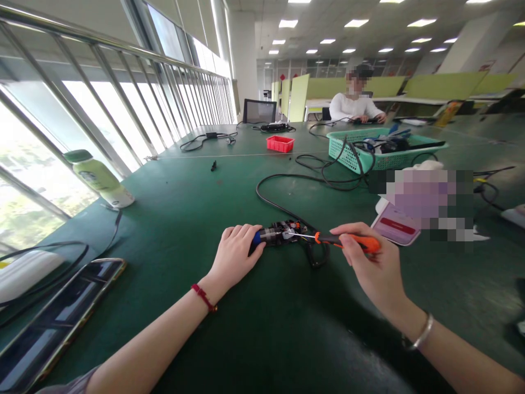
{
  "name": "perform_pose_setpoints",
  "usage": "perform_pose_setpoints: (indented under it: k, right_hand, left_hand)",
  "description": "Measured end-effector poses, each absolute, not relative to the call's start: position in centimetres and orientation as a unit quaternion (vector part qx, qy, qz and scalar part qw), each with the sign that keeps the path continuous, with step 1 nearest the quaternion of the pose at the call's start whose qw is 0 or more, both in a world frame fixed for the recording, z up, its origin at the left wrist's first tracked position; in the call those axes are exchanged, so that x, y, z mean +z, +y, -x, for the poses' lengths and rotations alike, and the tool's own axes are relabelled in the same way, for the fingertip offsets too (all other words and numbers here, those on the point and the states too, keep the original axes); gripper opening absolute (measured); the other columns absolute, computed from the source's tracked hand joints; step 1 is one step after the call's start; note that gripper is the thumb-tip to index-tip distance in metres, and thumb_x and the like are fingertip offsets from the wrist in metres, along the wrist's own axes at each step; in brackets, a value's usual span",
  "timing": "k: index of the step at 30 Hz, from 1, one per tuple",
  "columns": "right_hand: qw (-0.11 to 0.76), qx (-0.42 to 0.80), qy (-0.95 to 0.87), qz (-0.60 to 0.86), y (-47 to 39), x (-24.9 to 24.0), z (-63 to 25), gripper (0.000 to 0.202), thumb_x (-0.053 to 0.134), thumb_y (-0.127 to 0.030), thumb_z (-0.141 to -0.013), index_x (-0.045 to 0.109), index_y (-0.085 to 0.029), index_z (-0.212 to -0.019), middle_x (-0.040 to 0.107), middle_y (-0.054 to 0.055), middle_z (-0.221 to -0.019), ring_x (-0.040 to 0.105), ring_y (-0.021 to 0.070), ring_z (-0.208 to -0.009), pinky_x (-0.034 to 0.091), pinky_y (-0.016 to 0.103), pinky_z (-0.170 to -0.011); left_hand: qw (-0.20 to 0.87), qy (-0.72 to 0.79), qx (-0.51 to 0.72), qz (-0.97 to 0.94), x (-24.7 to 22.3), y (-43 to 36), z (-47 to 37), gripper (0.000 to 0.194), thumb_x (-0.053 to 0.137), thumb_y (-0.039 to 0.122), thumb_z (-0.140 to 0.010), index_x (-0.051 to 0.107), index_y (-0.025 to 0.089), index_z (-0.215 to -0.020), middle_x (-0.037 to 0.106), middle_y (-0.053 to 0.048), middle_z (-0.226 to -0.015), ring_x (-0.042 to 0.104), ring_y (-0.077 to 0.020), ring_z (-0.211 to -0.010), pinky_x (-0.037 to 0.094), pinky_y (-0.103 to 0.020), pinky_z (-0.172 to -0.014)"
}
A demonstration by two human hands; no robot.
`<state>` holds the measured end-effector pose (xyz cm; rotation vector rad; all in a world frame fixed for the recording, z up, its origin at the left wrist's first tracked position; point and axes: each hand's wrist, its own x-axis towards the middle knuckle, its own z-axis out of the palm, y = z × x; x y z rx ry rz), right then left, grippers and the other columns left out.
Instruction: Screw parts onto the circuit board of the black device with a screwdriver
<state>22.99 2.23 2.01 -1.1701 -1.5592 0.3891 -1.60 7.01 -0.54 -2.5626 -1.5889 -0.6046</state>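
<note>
A corded electric device (271, 235) lies on the green tabletop, dark with a blue end, and its inner parts and wires show at the right end. My left hand (240, 245) is wrapped over the blue end from the left. In my right hand (371, 262) is a screwdriver (348, 241) with an orange and black handle, held near level and pointing left. Its thin shaft reaches the exposed parts of the device; whether the tip sits in a screw is too small to tell. A black loop-shaped part (316, 256) hangs by the device's right end.
A black cord (279, 176) runs back to a teal basket (356, 161) of tools. A red tray (280, 144) stands farther off. Left are a bottle (100, 180) and a dark phone (57, 323); right, a lit phone (396, 224). Across the table sits a person (353, 106).
</note>
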Motion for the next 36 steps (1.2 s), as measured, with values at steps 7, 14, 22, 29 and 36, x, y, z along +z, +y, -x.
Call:
perform_pose_setpoints:
  k: [7, 14, 22, 29, 36]
  right_hand:
    - [0.597, 0.180, -0.622, 0.474, 2.5, 1.4, -23.0, 0.027, 0.059, -0.021, -0.077, 0.050, -0.023, -0.103, 0.053, 0.000, -0.083, 0.056, 0.0130, -0.066, 0.049, 0.030, -0.063]
    - [0.572, 0.182, -0.623, 0.502, 2.5, 1.3, -23.2, 0.017, 0.060, -0.025, -0.079, 0.054, -0.022, -0.095, 0.052, -0.002, -0.074, 0.054, 0.0116, -0.059, 0.048, 0.030, -0.060]
    - [0.616, 0.171, -0.625, 0.449, 2.7, 1.5, -23.0, 0.030, 0.063, -0.018, -0.074, 0.050, -0.023, -0.101, 0.051, 0.002, -0.094, 0.058, 0.0144, -0.078, 0.051, 0.032, -0.074]
    - [0.558, 0.126, -0.672, 0.470, 2.2, 1.9, -23.0, 0.016, 0.063, -0.019, -0.077, 0.055, -0.021, -0.090, 0.053, -0.004, -0.066, 0.054, 0.0093, -0.054, 0.045, 0.023, -0.054]
    - [0.578, 0.135, -0.667, 0.451, 2.2, 1.7, -22.8, 0.026, 0.062, -0.015, -0.075, 0.053, -0.022, -0.098, 0.056, 0.000, -0.085, 0.061, 0.0122, -0.069, 0.050, 0.028, -0.068]
  left_hand:
    - [0.030, -0.523, -0.188, 0.831, -0.4, 7.0, 1.6, 0.031, 0.041, 0.036, -0.089, 0.051, 0.020, -0.114, 0.062, -0.006, -0.106, 0.055, -0.0224, -0.095, 0.036, -0.041, -0.089]
    - [0.018, -0.521, -0.196, 0.831, -0.5, 7.1, 1.8, 0.031, 0.041, 0.036, -0.089, 0.051, 0.022, -0.114, 0.063, -0.005, -0.105, 0.056, -0.0213, -0.094, 0.036, -0.040, -0.088]
    - [0.025, -0.522, -0.194, 0.830, -0.6, 7.2, 1.7, 0.031, 0.042, 0.036, -0.089, 0.051, 0.022, -0.115, 0.062, -0.005, -0.104, 0.056, -0.0216, -0.094, 0.036, -0.039, -0.088]
    - [0.026, -0.525, -0.186, 0.830, -0.5, 7.1, 1.5, 0.031, 0.042, 0.036, -0.089, 0.051, 0.021, -0.114, 0.062, -0.005, -0.105, 0.056, -0.0214, -0.094, 0.036, -0.039, -0.089]
    - [0.025, -0.522, -0.189, 0.831, -0.6, 7.2, 1.6, 0.032, 0.041, 0.037, -0.089, 0.051, 0.021, -0.115, 0.062, -0.005, -0.105, 0.056, -0.0212, -0.094, 0.036, -0.040, -0.089]
